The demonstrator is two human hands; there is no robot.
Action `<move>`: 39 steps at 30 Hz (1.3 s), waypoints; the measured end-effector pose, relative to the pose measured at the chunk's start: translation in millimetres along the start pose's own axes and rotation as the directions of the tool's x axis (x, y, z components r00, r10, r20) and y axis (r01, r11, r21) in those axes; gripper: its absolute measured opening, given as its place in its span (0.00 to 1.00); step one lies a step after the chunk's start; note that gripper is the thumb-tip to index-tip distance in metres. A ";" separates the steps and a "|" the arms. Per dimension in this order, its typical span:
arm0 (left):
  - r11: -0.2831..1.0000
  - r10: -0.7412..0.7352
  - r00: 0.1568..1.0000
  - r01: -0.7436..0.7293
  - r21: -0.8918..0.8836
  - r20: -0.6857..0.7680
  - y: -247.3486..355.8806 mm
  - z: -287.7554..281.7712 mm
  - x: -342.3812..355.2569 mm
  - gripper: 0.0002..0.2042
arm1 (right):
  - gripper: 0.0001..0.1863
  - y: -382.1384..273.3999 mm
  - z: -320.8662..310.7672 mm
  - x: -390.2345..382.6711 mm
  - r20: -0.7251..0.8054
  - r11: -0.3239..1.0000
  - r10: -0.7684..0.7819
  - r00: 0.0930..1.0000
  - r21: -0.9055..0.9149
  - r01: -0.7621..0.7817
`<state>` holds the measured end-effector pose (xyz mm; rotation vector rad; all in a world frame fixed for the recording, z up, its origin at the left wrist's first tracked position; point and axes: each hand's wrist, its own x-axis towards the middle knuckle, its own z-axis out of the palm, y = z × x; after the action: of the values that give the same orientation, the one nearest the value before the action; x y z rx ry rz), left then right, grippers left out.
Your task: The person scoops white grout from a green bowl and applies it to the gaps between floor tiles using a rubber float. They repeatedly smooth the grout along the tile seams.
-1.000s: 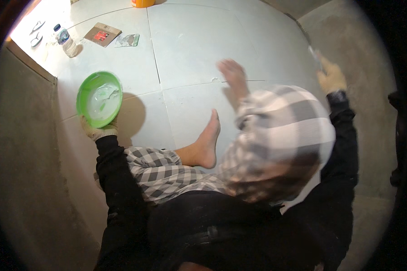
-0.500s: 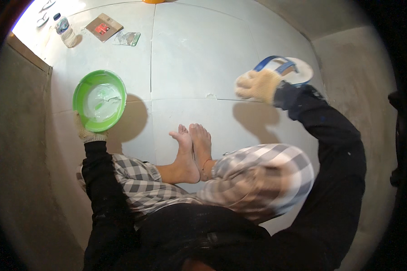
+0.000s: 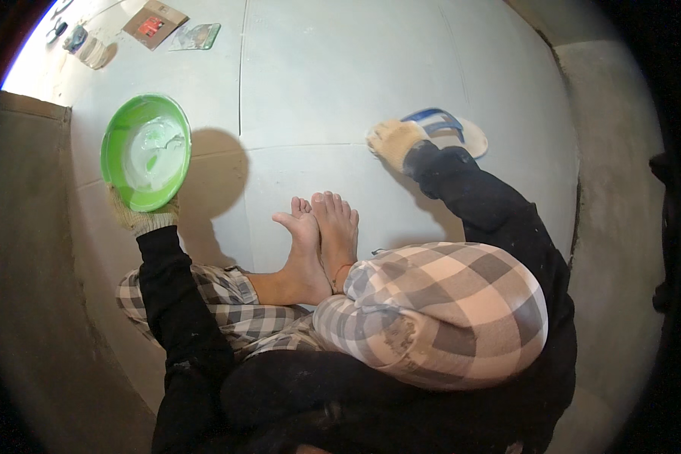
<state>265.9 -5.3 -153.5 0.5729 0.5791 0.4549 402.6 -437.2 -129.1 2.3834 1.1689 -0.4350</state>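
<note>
My left hand point(image 3: 142, 216), in a cream knitted glove, grips the near edge of a green plastic bowl point(image 3: 116, 130). The bowl is held above the floor, tilted so its inside shows. White paste point(image 3: 156, 160) coats its bottom and sides. Ahead and to the right, my right hand point(image 3: 396, 142), gloved alike, is closed around one end of a white flip-flop point(image 3: 474, 139) with blue straps. Its straps face up, and it is over the pale tiled floor; whether its sole touches the tiles I cannot tell. The fingertips are partly hidden.
My bare feet point(image 3: 324, 238) rest on the tiles point(image 3: 310, 98) between the hands. Far left lie a clear bottle point(image 3: 91, 50), a brown cardboard piece point(image 3: 156, 24) and a flat packet point(image 3: 197, 36). Grey walls point(image 3: 617, 189) stand close on both sides.
My right hand has moved left and slightly nearer with the flip-flop. The left hand still holds the bowl, now tipped a little more. The whole view has shifted somewhat.
</note>
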 end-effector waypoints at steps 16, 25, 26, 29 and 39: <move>0.994 -0.111 0.985 0.113 0.008 -0.135 -26.4 4.8 0.3 0.32 | 0.16 -54.0 -3.5 -32.9 -0.063 0.857 0.437 0.897 0.332 -0.394; 0.999 -0.038 0.998 0.037 -0.030 -0.045 -22.4 2.3 -3.9 0.31 | 0.11 -18.1 -31.3 24.9 -0.005 0.998 -0.053 0.999 -0.015 0.053; 0.999 -0.053 0.995 0.052 -0.015 -0.081 -21.9 1.2 -4.5 0.31 | 0.12 -22.7 -28.4 32.6 -0.194 0.986 -0.165 0.967 -0.063 0.155; 0.998 -0.069 0.992 0.070 0.006 -0.108 -20.2 -0.1 -6.0 0.30 | 0.14 -25.2 -11.0 29.9 -0.163 0.970 -0.225 0.961 -0.133 0.205; 0.994 -0.101 0.995 0.101 -0.051 0.004 -25.9 6.2 -17.2 0.33 | 0.18 51.1 -11.5 -44.1 0.503 0.952 0.285 0.816 -0.049 -0.302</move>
<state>263.0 -36.4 -158.7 0.4926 0.5910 0.3723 418.4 -488.0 -86.0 2.2208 0.5466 -0.9089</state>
